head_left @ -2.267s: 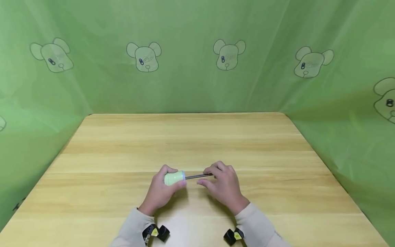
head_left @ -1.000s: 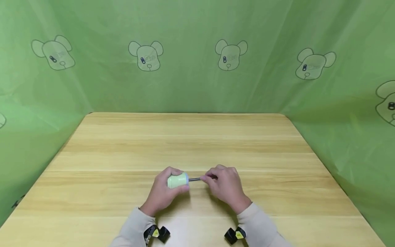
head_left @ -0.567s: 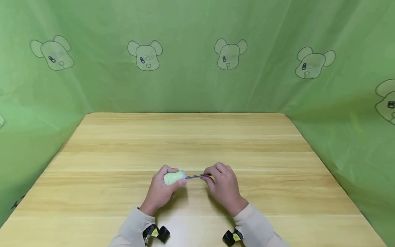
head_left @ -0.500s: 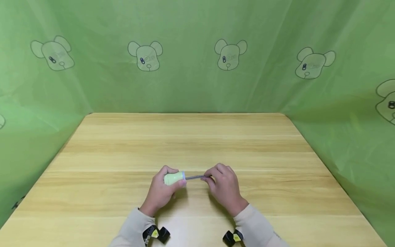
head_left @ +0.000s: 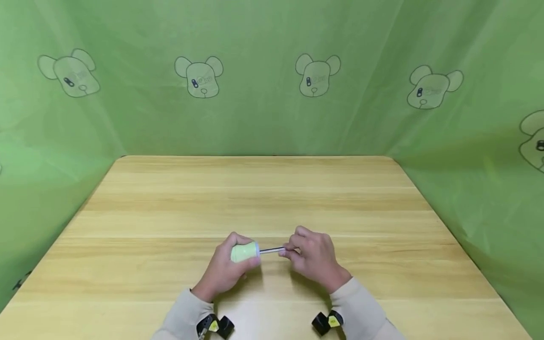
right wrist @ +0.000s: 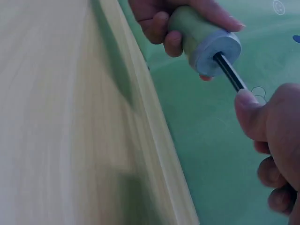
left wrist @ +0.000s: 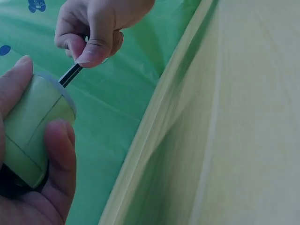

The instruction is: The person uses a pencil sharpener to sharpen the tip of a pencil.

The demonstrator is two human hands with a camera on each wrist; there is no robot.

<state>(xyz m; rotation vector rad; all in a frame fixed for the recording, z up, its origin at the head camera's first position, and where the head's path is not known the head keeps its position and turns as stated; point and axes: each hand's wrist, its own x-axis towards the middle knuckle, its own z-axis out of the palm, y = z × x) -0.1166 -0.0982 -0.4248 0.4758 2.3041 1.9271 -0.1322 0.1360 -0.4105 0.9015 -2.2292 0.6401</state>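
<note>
My left hand (head_left: 223,269) grips a light green, barrel-shaped pencil sharpener (head_left: 244,252) with a pale blue end face. Out of the hole in that face (right wrist: 206,63) comes a dark pencil with lighter stripes (head_left: 271,250), pointing right. The thumb and fingers of my right hand (head_left: 314,257) pinch the pencil a short way from the sharpener. Its far end is hidden in that hand, and its tip is inside the sharpener. Both things are held above the table. In the left wrist view, the sharpener's dark rear end (left wrist: 16,185) shows near the palm.
A light wooden table (head_left: 272,198) spreads beneath the hands. Green cloth (head_left: 259,123) with printed bear heads hangs behind it and on both sides. Each wrist carries a small black camera, such as the left wrist's camera (head_left: 225,326).
Both hands, with the sharpener and pencil, have shifted slightly right and toward me over the last half second. Over the earlier frames the right fingers opened, closed and turned on the pencil.
</note>
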